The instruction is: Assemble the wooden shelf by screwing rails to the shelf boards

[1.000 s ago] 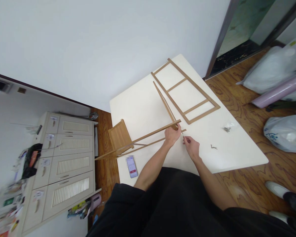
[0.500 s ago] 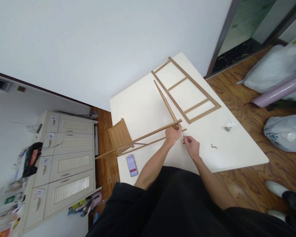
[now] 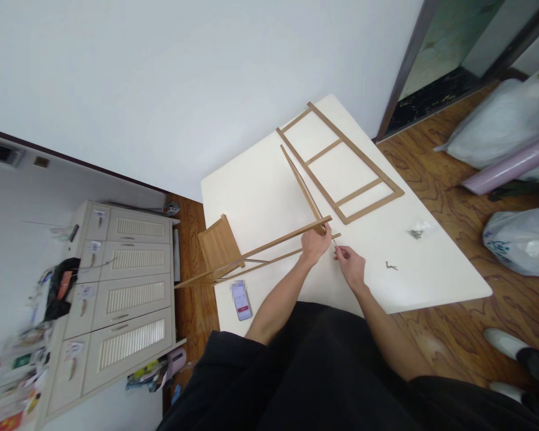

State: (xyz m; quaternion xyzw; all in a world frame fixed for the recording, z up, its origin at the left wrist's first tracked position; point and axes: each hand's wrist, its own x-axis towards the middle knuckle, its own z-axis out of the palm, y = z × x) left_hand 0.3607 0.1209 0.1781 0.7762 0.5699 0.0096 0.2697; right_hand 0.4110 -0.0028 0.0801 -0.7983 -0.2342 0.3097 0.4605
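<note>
My left hand (image 3: 315, 245) is closed round the near corner of a wooden frame (image 3: 269, 245) whose long rails run left off the white table (image 3: 431, 281). A slanted rail (image 3: 302, 185) rises from that corner toward the far side. My right hand (image 3: 349, 266) pinches a thin metal piece, perhaps a small tool or screw, right at the same corner. A second wooden frame (image 3: 341, 161) with crossbars lies flat on the far part of the table.
A small bag of hardware (image 3: 417, 231) and a loose metal piece (image 3: 390, 266) lie on the table to the right. A phone (image 3: 242, 300) rests near the front left. A wooden panel (image 3: 218, 245) hangs at the left edge. Drawers (image 3: 117, 299) stand left; bags (image 3: 516, 239) right.
The view has shifted slightly. Both hands stay at the frame corner, with my right hand barely moved.
</note>
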